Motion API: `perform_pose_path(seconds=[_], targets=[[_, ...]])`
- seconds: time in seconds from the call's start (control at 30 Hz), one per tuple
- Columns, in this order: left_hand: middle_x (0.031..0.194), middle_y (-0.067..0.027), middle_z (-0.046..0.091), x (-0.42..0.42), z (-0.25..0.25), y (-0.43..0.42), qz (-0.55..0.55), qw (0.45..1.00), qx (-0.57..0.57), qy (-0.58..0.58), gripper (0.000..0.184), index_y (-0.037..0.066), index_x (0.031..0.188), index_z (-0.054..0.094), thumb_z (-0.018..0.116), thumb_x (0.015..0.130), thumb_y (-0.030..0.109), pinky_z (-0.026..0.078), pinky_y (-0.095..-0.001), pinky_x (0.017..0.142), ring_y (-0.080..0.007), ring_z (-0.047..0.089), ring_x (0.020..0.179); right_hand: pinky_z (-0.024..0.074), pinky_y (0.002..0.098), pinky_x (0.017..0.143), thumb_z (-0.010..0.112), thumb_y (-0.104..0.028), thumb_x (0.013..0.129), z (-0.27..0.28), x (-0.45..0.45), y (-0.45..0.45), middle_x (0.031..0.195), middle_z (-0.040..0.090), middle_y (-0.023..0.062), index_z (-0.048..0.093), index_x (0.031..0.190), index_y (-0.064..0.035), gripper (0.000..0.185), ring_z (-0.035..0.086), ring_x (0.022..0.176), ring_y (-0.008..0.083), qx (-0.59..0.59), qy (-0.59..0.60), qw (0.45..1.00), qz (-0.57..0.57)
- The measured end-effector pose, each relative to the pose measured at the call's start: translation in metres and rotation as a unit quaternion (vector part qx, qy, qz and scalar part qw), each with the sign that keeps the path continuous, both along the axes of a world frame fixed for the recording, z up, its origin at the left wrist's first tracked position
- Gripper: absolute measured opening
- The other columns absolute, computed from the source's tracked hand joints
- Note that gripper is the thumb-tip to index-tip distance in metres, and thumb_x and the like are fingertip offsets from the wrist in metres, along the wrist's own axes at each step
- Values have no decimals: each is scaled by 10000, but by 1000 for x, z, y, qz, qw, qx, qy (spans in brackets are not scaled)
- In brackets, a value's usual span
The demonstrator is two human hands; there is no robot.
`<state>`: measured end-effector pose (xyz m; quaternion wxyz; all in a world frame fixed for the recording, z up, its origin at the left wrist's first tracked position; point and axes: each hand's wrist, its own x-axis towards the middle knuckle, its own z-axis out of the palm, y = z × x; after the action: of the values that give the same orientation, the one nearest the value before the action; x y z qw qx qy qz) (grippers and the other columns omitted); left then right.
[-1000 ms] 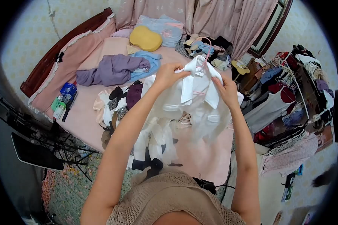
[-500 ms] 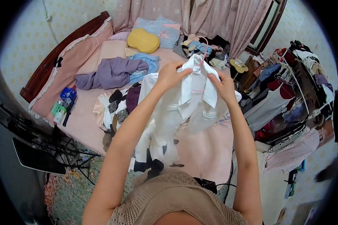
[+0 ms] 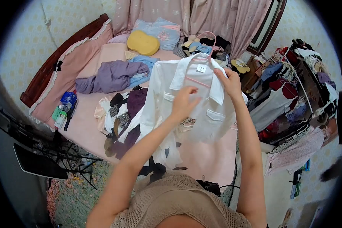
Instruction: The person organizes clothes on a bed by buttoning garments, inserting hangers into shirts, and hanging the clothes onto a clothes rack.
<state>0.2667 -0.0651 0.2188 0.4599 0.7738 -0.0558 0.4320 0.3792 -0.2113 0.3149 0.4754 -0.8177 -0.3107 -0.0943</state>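
Observation:
A white collared shirt [image 3: 159, 81] with flap chest pockets hangs spread on a pink hanger [image 3: 197, 81], whose hook rises above the collar. My right hand [image 3: 228, 83] pinches the right side of the shirt's collar, thumb in front. In front of the shirt's neck opening, my left hand [image 3: 184, 103] has its thumb and fingers apart and holds nothing; it is slightly blurred. Whether its fingertips touch the fabric, I cannot tell. A label shows inside the collar. The lower part of the shirt looks sheer and blurred over the bed.
On the pink bed [image 3: 89, 114] lie a clothes pile [image 3: 135, 100], a purple blanket [image 3: 112, 76], a yellow cushion [image 3: 143, 42] and pillows. Several hangers lie behind the shirt. A loaded clothes rack [image 3: 298, 87] stands at right. A black panel [image 3: 38, 161] on a stand is at left.
My left hand has let go of the shirt's collar and moved down in front of it. The right hand keeps its grip, and the shirt now faces me more openly.

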Motion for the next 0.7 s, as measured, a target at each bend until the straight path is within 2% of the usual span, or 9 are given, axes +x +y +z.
perform_pose_path(seconds=[0.13, 0.2, 0.23, 0.3, 0.33, 0.4, 0.47, 0.53, 0.7], targets=[[862, -104, 609, 8, -6, -29, -20, 1000, 8, -14, 191, 44, 898, 612, 647, 751, 161, 444, -335, 691, -226, 562, 724, 398, 250, 520, 627, -386, 794, 1, 0, 6, 623, 600, 12, 651, 837, -15, 374, 520, 560, 70, 14, 26, 999, 21], [901, -96, 603, 8, -6, -30, -66, 980, -63, 176, 151, 61, 866, 638, 657, 738, 138, 433, -347, 718, -240, 556, 761, 396, 246, 519, 627, -379, 796, 7, -7, 5, 625, 600, 4, 651, 832, -13, 369, 517, 563, 66, 30, 34, 999, 30], [901, -96, 603, 8, -8, -28, -67, 980, -64, 175, 151, 61, 866, 638, 657, 738, 138, 433, -347, 718, -240, 556, 761, 394, 243, 519, 627, -373, 797, 9, -10, 4, 627, 599, -5, 652, 827, -10, 365, 514, 565, 62, 48, 41, 997, 37], [951, -81, 574, 9, -11, -20, -37, 974, -171, 147, 118, 82, 841, 654, 665, 727, 110, 405, -347, 762, -241, 525, 853, 389, 235, 522, 627, -361, 798, 7, -3, -5, 631, 597, -10, 653, 824, -10, 353, 509, 570, 57, 47, 41, 998, 18], [951, -81, 574, 8, -11, -18, -40, 974, -170, 147, 118, 82, 841, 654, 665, 727, 110, 405, -347, 762, -241, 525, 853, 385, 226, 525, 628, -349, 800, 5, 0, -9, 636, 594, -16, 653, 821, -9, 341, 503, 574, 53, 44, 44, 998, 1], [980, -68, 556, 6, -8, -14, 151, 982, -101, 52, 73, 89, 777, 669, 690, 708, 103, 378, -326, 775, -229, 483, 952, 375, 214, 530, 630, -330, 800, 0, 4, -12, 638, 585, -22, 654, 818, -8, 323, 487, 578, 46, 68, 51, 996, 7], [1054, -74, 508, 4, -3, -12, 144, 979, -123, 80, 76, 105, 762, 673, 706, 694, 116, 355, -340, 829, -254, 432, 1014, 357, 207, 518, 635, -324, 797, -2, 5, -12, 637, 574, -36, 654, 792, -12, 312, 461, 565, 39, 95, 66, 993, 16], [1203, -119, 434, 9, -7, -13, 197, 972, -123, 41, 84, 121, 762, 677, 719, 691, 136, 312, -393, 917, -308, 368, 1112, 347, 202, 514, 633, -322, 799, -7, 11, -10, 639, 571, -41, 653, 779, -16, 306, 453, 565, 35, 96, 77, 992, 24], [1369, -149, 269, 17, -17, -6, 200, 966, -149, 64, 91, 135, 780, 685, 716, 711, 186, 231, -458, 990, -360, 236, 1242, 322, 186, 515, 634, -316, 807, 3, -6, -1, 661, 567, -54, 649, 759, -30, 290, 436, 572, 23, 120, 122, 984, 52]])
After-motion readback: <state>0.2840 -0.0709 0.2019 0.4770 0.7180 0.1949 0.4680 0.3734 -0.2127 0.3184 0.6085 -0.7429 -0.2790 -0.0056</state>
